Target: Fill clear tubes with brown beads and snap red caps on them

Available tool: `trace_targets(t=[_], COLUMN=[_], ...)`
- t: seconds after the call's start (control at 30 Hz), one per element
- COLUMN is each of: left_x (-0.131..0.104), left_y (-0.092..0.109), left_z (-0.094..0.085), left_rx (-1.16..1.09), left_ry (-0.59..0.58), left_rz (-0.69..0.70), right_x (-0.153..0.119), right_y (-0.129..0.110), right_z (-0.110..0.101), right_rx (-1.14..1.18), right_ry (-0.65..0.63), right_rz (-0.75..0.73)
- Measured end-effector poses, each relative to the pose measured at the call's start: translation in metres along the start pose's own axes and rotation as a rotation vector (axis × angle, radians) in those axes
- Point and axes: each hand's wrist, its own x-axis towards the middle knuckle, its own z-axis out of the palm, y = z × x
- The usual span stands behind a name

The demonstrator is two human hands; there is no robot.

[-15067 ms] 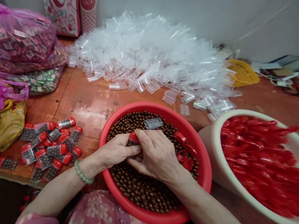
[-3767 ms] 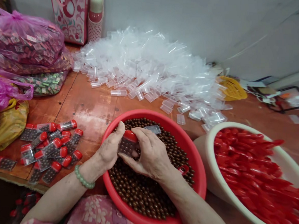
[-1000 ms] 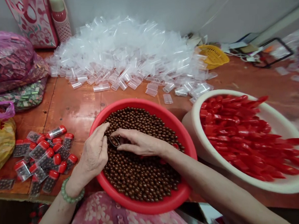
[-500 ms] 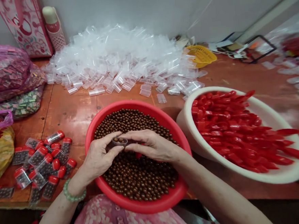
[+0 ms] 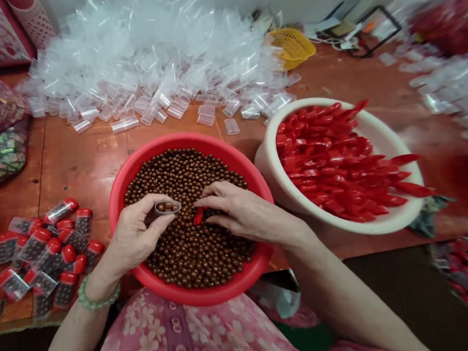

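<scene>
red plastic forms the basin (image 5: 197, 298) in front of us, and glossy brown balls (image 5: 192, 264) cover its floor almost to the walls. over its left half, our left hand (image 5: 136, 230) is clamped on a clear tube (image 5: 176, 210), thumb on the near side and fingers on the far side. the tube's oval mouth faces up toward us, with several brown balls showing just inside it.

our right hand (image 5: 248, 212) reaches in from the other side, fingers bent and pointing left, low over the balls. a small red piece (image 5: 198, 216) lies at its fingertips; we cannot tell whether they are pinched on it or only beside it.

just right of the basin, a white tub (image 5: 387, 139) holds a mound of red plastic parts (image 5: 333, 163), some poking past its rim. to our left, a cluster of red-capped tubes (image 5: 47, 256) filled with dark balls lies on the reddish wooden table (image 5: 72, 154). beyond the basin spreads a big heap of clear tubes (image 5: 149, 58), with a yellow basket (image 5: 293, 45) at its right end. we wear a green beaded bracelet (image 5: 98, 303) on our left wrist.
</scene>
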Motion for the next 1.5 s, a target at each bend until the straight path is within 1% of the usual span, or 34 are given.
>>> trace_targets(t=[0.07,0.13,0.23,0.27,0.33,0.4,0.5,0.53,0.6,0.67,0.8,0.9,1.07,1.1,1.2,1.27,1.37,1.5], left_x=[0.001,0.001,0.001,0.0,0.0,-0.001,-0.003,-0.004,-0.006,-0.007,-0.009,-0.01,-0.008,-0.008,-0.007,-0.007,-0.007,-0.007], left_y=[0.001,0.001,0.001,0.001,0.002,0.003,0.004,0.004,0.002,0.0,-0.005,-0.008,-0.009,-0.008,-0.006,-0.005,-0.005,-0.004], left_z=[0.003,0.005,0.006,0.006,0.006,0.007,0.011,0.012,0.014,0.015,0.013,0.011,0.011,0.011,0.01,0.009,0.009,0.008], left_rx=[-0.084,-0.176,-0.282,-0.306,-0.335,-0.344,-0.36,-0.378,-0.431,-0.477,-0.505,-0.506,-0.477,-0.486,-0.557,-0.594,-0.608,-0.635], left_ry=[-0.005,0.015,0.036,0.039,0.038,0.019,-0.013,-0.016,-0.018,-0.021,-0.022,-0.018,-0.038,-0.036,-0.03,-0.024,-0.009,-0.001], left_rz=[-0.035,-0.074,-0.134,-0.15,-0.17,-0.179,-0.194,-0.206,-0.231,-0.24,-0.23,-0.249,-0.271,-0.277,-0.291,-0.292,-0.296,-0.311], right_x=[0.006,0.011,0.014,0.014,0.013,0.011,0.011,0.012,0.017,0.024,0.036,0.04,0.042,0.042,0.042,0.041,0.04,0.041], right_y=[-0.005,-0.008,-0.008,-0.007,-0.007,-0.008,-0.015,-0.019,-0.026,-0.033,-0.039,-0.04,-0.036,-0.033,-0.027,-0.024,-0.025,-0.028], right_z=[0.007,0.012,0.017,0.017,0.016,0.013,0.006,0.004,0.0,-0.003,-0.006,-0.006,-0.003,-0.002,0.001,0.003,0.005,0.006], right_rx=[-0.113,-0.174,-0.151,-0.099,0.089,0.359,0.737,0.824,0.908,0.852,0.564,0.494,0.444,0.417,0.306,0.282,0.392,0.701], right_ry=[-0.013,-0.038,-0.01,0.023,0.101,0.192,0.312,0.334,0.319,0.287,0.285,0.295,0.279,0.293,0.395,0.433,0.405,0.392], right_rz=[-0.026,-0.062,-0.055,-0.037,0.018,0.058,0.059,0.053,0.036,-0.026,-0.226,-0.291,-0.286,-0.277,-0.207,-0.17,-0.136,0.024])
